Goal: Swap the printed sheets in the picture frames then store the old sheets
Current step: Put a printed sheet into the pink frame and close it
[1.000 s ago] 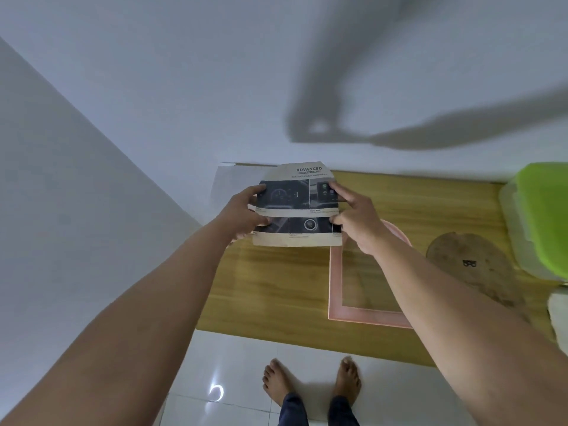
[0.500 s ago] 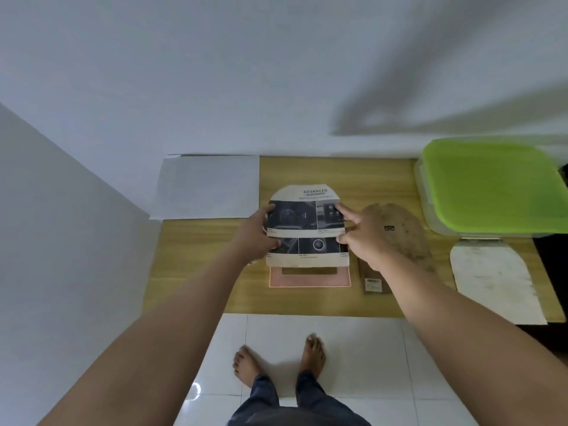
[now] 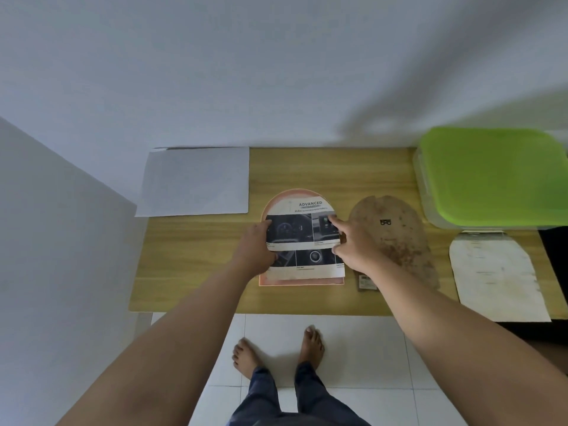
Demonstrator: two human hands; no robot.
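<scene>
Worktop [image 3: 196, 256] is carrying a pink frame [image 3: 301, 281]; my left grip [image 3: 255, 250] and right grip [image 3: 353, 244] are pinching the printed sheet [image 3: 295, 235] over it.

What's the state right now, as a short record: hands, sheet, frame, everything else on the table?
left hand: grips the left edge of the printed sheet
right hand: pinches its right edge
printed sheet: over the pink frame, arched tops aligned; contact unclear
pink frame: on the table, only its rim showing
right of frame: brown board, then white arched sheet
back right: green-lidded box
back left: blank white paper
</scene>
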